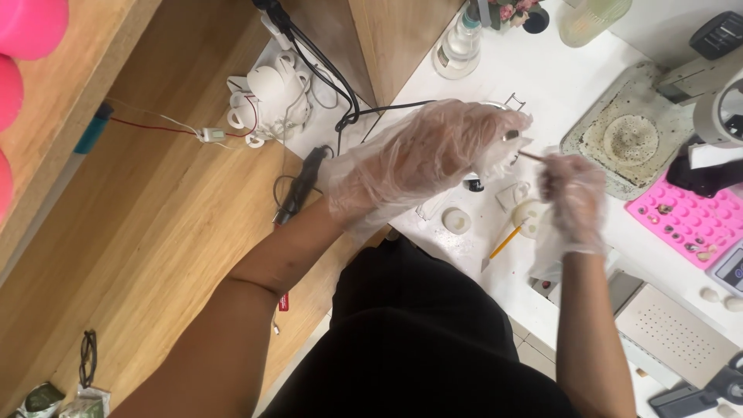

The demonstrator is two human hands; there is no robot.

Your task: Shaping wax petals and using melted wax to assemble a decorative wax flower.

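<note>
Both hands wore thin clear gloves and worked over the white bench in the right half of the frame. The left hand [433, 151], reaching in from the lower left, was curled closed around a small pale piece [512, 138] pinched at its fingertips near the centre top; what the piece was I could not tell. The right hand [574, 197] came up from the lower right, fingers gripped tight on a thin wooden stick [532, 156]. The stick's long axis ran nearly level, tilting slightly upward to the left, and its free tip pointed left at the pinched piece, meeting it or just short of it. The two hands sat close but apart, joined only by the stick.

Just below them lay a yellow-handled blade [503, 244], slanting from upper right to lower left, beside a small round white dish [457, 220]. At the right edge stood a pink tray [689, 220] with small bits in its wells, and above it a speckled square slab [627, 139]. Black cables [333, 85] trailed across the wooden surface at upper centre.
</note>
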